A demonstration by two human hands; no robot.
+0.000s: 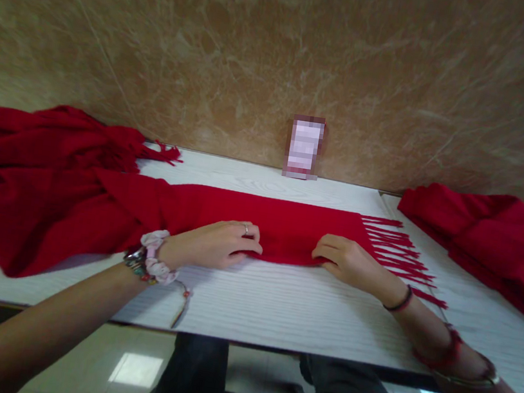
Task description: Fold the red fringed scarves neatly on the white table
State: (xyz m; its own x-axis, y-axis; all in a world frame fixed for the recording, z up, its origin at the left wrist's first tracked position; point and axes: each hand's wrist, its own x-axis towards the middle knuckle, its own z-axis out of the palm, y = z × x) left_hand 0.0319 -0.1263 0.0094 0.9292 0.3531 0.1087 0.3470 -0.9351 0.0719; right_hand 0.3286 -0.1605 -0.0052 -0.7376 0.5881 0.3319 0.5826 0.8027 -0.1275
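Note:
A red fringed scarf [281,228] lies along the white table, its folded strip flat in front of me and its tassels pointing right. My left hand [230,244] pinches the scarf's near edge, thumb below and fingers on top. Farther right along that same edge, my right hand [345,260] grips the cloth in the same way, a short way from the fringe. Toward the left, the fabric runs into a loose, rumpled heap [38,191]; I cannot tell whether that is all one scarf.
Another bundle of red cloth [481,234] lies on the table's right side. A blurred-out upright card or phone [304,147] leans on the brown marbled wall [242,57] behind. The white table [274,315] ends just before my legs.

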